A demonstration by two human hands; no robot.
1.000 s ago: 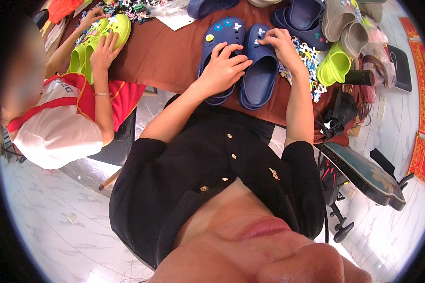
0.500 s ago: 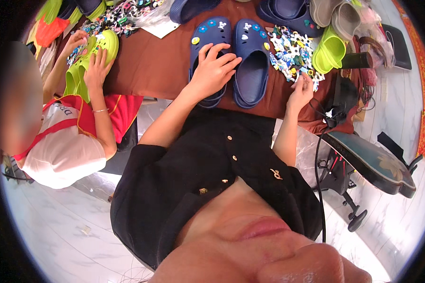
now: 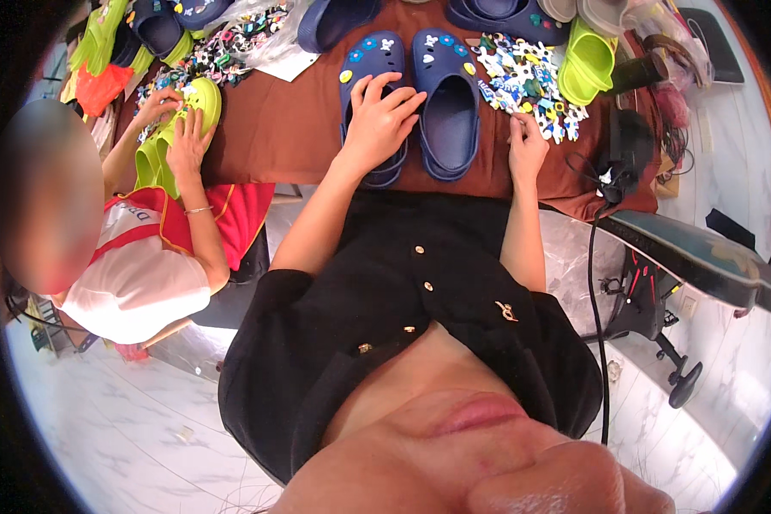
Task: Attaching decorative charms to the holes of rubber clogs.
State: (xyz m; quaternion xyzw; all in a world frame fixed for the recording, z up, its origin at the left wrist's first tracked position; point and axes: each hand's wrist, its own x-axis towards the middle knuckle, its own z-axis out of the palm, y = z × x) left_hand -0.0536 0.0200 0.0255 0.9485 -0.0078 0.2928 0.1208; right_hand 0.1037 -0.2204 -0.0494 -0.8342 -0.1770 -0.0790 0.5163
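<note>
Two navy clogs stand side by side on the brown tablecloth, decorated with flower, white figure and yellow charms. My left hand (image 3: 381, 118) lies across the left clog (image 3: 375, 58), its fingers spread over the opening and hiding part of it. The right clog (image 3: 448, 133) stands just beside those fingertips. At the near edge of a pile of small colourful shoe charms (image 3: 531, 81), my right hand (image 3: 527, 146) is closed in a pinch. Whatever is between its fingertips is too small to make out.
A lime clog pair (image 3: 587, 64) lies right of the charms. More navy clogs (image 3: 510, 19) are at the back. On the left, a co-worker's hands (image 3: 188, 141) handle lime clogs (image 3: 154, 163), near another charm pile (image 3: 223, 56). A black cable (image 3: 595, 283) hangs at the right.
My right hand has moved slightly left, nearer the clogs, still pinched. My left hand stays over the left clog. The whole view has shifted a little.
</note>
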